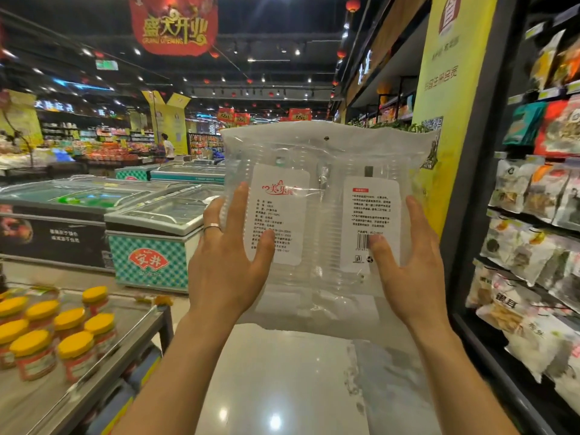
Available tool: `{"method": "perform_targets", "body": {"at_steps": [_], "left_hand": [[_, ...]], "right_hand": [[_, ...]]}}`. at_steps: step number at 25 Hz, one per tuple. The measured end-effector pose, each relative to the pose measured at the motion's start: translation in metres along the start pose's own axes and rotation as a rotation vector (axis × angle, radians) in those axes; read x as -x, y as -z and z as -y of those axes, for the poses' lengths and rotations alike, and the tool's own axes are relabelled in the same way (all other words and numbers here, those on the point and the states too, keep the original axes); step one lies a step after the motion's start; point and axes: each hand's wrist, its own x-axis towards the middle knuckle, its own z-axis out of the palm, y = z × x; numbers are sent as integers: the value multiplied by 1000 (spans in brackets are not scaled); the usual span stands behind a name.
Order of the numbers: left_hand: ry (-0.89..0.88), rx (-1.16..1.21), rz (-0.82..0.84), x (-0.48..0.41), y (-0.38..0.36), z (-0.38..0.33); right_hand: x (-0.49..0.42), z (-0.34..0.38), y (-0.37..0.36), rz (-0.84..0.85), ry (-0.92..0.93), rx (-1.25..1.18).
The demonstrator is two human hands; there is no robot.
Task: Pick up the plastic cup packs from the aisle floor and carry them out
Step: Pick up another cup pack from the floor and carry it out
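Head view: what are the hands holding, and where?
The plastic cup pack, by its lower side edges: left hand on the left, right hand on the right.

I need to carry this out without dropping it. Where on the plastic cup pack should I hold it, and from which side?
Hold the plastic cup pack by its lower half, coming in from both side edges, as the left hand and right hand do now. The stacked cups form firm ribbed columns there, whereas the loose film at top and bottom would likely crumple.
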Motion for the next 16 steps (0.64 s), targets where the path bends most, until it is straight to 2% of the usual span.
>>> {"method": "perform_targets", "body": {"at_steps": [10, 16], "left_hand": [[10, -82, -24, -101, -87, 77], [38, -129, -52, -168, -179, 109]], "right_hand": [[-101, -67, -137, 45, 2, -51], [-180, -137, -212, 70, 10, -92]]}}
